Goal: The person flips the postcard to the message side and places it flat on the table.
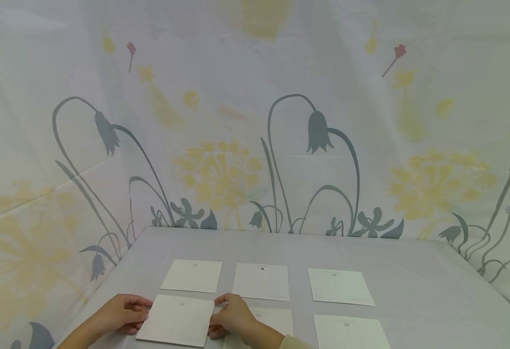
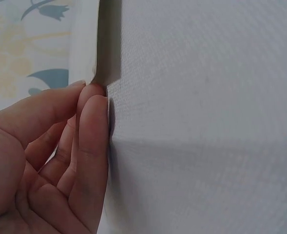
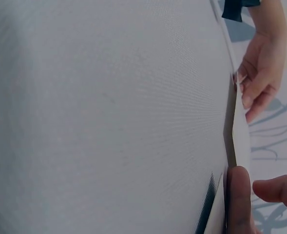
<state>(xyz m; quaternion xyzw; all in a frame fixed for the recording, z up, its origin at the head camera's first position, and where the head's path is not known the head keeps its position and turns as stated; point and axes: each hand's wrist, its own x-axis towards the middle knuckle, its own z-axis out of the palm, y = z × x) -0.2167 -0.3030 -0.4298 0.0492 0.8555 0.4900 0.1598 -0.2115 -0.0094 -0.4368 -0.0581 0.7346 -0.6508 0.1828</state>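
Note:
In the head view a white card (image 1: 176, 320) with a small printed mark lies between my two hands, at the front left. At its left edge my left hand (image 1: 121, 312) grips it; in the left wrist view the thumb (image 2: 50, 109) and a finger pinch its edge. My right hand (image 1: 235, 317) holds the right edge with bent fingers. The right wrist view shows a finger (image 3: 239, 200) against the card edge and the thumb (image 3: 277, 189) close by. A dark gap shows beneath part of the card (image 3: 239, 141).
Similar white cards lie in rows: back left (image 1: 191, 276), back middle (image 1: 261, 282), back right (image 1: 341, 287) and front right (image 1: 351, 334). A front middle card (image 1: 278, 320) is partly hidden by the right hand. Floral cloth (image 1: 246, 121) hangs behind the pale table (image 1: 411, 276).

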